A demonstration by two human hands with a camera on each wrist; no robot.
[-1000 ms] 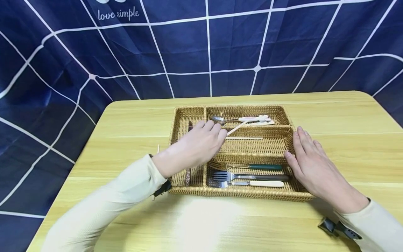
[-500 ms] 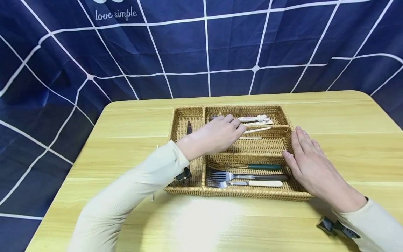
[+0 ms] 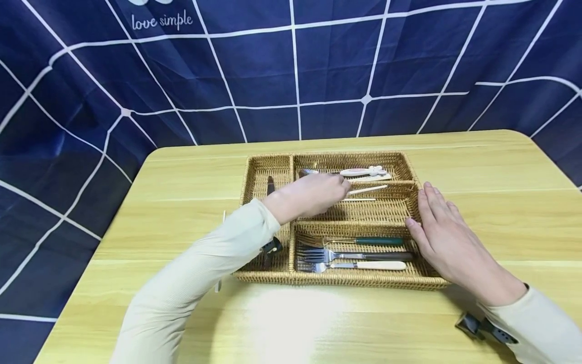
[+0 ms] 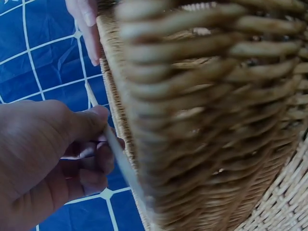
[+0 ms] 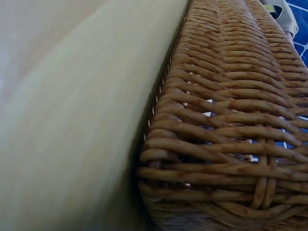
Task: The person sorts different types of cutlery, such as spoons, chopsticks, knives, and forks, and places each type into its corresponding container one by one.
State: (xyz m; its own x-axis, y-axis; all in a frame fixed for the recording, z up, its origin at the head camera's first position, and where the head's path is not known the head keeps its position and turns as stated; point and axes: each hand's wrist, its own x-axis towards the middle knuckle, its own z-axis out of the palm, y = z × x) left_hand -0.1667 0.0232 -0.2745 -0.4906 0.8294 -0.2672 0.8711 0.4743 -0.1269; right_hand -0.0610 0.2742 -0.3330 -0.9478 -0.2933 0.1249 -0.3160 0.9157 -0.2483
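Reaching across a wicker tray [image 3: 423, 283] on a pale wooden bench [image 3: 477, 167], a person's left hand [image 3: 313, 194] hovers over the tray's middle compartment, its thumb and curled fingers pinching one end of a pale chopstick [image 3: 367, 189]. The stick slants to the right, its far end lying over the divider between the middle and far compartments. The left wrist view confirms the pinch, with the thumb [image 4: 89, 122] pressed against the thin stick [image 4: 122, 163] beside the woven wall [image 4: 207, 110]. A second pale chopstick [image 3: 361, 199] lies flat in the middle compartment, just near of the first.

The right hand [image 3: 447, 242] lies flat with straight fingers along the tray's right rim, holding nothing; the right wrist view shows only the tray's woven side [image 5: 231, 125] against the bench top [image 5: 72, 106].

In the far compartment lie a spoon [image 3: 311, 172] and a white-handled utensil [image 3: 366, 172]. Three forks rest side by side in the near compartment: one with a green handle [image 3: 377, 241], one with a dark handle [image 3: 391, 256], one with a cream handle [image 3: 382, 265]. A dark utensil [image 3: 271, 185] lies in the narrow left compartment, partly hidden by the cream sleeve [image 3: 191, 283]. A navy cloth with a white grid [image 3: 291, 65] hangs behind the bench.
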